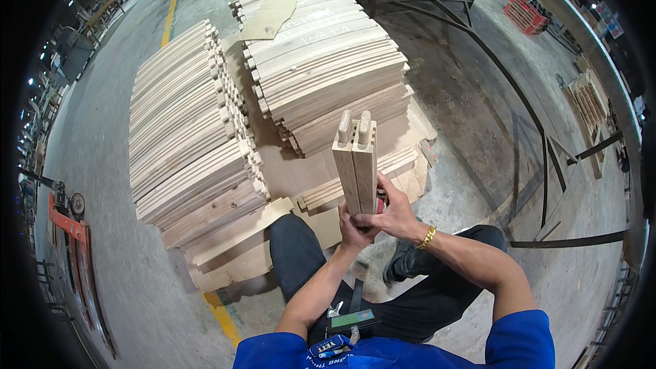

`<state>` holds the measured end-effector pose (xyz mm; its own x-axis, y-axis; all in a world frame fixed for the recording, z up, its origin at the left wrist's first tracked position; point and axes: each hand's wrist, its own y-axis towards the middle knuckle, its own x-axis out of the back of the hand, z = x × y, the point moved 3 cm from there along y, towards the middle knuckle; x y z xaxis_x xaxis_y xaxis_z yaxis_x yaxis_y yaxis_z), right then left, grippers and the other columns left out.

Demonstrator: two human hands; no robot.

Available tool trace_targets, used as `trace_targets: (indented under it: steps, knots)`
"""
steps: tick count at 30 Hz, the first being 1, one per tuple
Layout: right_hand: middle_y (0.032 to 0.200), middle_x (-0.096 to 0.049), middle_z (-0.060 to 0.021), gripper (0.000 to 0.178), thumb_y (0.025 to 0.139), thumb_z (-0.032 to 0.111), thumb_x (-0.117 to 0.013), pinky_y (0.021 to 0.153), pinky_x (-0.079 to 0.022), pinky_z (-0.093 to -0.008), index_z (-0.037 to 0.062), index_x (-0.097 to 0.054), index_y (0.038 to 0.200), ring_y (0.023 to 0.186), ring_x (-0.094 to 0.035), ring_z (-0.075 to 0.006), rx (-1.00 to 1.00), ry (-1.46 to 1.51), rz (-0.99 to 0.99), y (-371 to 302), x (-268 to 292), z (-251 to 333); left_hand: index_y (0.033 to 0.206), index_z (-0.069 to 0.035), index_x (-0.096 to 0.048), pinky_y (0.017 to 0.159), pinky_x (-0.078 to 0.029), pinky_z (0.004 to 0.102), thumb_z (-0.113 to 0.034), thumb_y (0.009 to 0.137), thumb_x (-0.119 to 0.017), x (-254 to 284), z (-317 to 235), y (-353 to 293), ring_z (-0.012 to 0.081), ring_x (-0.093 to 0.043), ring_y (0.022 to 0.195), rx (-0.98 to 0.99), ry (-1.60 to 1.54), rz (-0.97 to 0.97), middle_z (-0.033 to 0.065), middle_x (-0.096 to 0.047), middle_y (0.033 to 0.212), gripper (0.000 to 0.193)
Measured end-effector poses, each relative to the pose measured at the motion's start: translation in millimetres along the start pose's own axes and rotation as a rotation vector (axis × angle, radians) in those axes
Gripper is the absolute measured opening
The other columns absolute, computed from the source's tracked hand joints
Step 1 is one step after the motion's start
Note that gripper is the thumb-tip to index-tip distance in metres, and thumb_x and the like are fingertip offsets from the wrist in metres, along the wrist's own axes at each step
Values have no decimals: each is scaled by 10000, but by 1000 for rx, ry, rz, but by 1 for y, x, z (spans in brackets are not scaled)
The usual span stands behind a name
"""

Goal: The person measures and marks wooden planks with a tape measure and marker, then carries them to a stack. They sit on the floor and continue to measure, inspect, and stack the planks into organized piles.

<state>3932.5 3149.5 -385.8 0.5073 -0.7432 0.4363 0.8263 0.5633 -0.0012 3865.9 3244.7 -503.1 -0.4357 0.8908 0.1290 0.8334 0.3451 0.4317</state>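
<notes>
Left hand and right hand were both closed on a pair of pale wooden bars, as I read it remotely in the head view, the only one I had. Key relation: the bars rose from the grip, long axis near upright and leaning little, tenoned ends uppermost, lower ends hidden by the fingers. The left hand was nearer the bottom, cupping from below; the right hand was wrapped at the right side, slightly higher, so I judged neither hand clearly nearer overall. The bars lay side by side, long faces touching along a seam. Beside the right hand I noted a small red object, kind unclear. Counts: two hands, two bars, two rounded tenons showing, one red object. Around them I counted two large stacks of similar wood, the left stack and the right stack, plus one low pile just beyond the bars; pieces within each were too many or too covered to count. One loose cardboard sheet lay on the right stack.
</notes>
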Motion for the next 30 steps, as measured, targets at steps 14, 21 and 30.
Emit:
trace_targets:
  steps: [14, 21, 30]
  knots:
    - [864, -637, -142, 655, 636, 173, -757, 591, -525, -317, -75, -462, 1166, 713, -638, -201, -517, 418, -478, 57, 38, -50, 1298, 17, -402, 854, -475, 341, -149, 684, -766, 38, -13, 29, 265, -570, 1025, 537, 16, 539, 167, -534, 1176, 733]
    - [732, -597, -83, 385, 662, 171, -744, 365, -392, -290, -5, -522, 922, 492, -535, -153, -693, 621, -661, 109, 42, -80, 1219, 27, -460, 878, -486, 337, -15, 789, -652, 101, -1, 27, 238, -570, 1042, 669, -363, 2, 136, -515, 1183, 473]
    - [817, -636, -122, 321, 702, 214, -724, 429, -473, -318, -57, -610, 832, 621, -611, -205, -778, 814, -651, 194, 29, -69, 1094, 26, -519, 892, -467, 305, -73, 881, -578, 108, 48, 162, 192, -566, 1005, 414, -427, -488, 135, -572, 1045, 242]
